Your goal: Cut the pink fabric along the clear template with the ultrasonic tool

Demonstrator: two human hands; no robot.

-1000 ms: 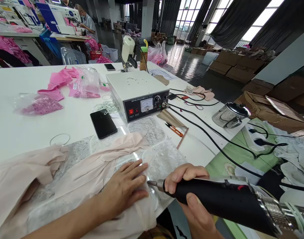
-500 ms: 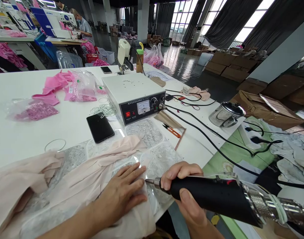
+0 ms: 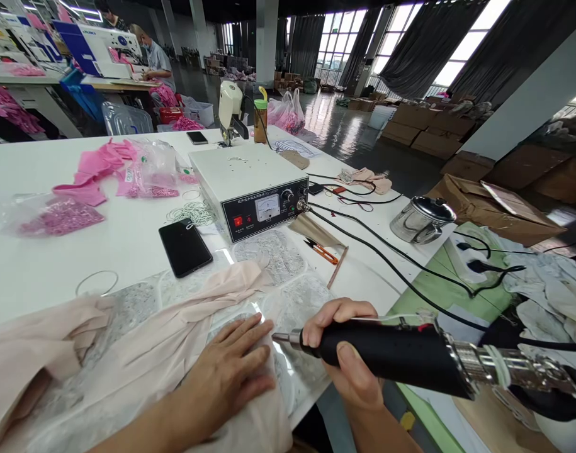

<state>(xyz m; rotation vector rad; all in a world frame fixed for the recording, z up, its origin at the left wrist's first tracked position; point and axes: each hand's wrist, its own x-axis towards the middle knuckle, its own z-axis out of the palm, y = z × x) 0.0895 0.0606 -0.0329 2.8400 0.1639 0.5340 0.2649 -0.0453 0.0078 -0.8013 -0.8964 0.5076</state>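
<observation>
Clamped tool (image 3: 401, 358) in right grip (image 3: 356, 377), long axis crosswise; aimed tip (image 3: 282, 338) left, just beside left grip (image 3: 231, 365); rested that flat on cloth (image 3: 266, 418), unclenched.

One white metal control box (image 3: 250, 157) with black front panel. Two black rectangular smartphones (image 3: 186, 250): one front-left of box, one behind. Two clear plastic bags (image 3: 150, 167) of pink scraps, left of box. One orange-handled metal snips (image 3: 323, 251), front-right. One black cylindrical handheld tool (image 3: 386, 352) with metal tip, front-right. One clear silver-lidded pot (image 3: 418, 226), right of box.
</observation>
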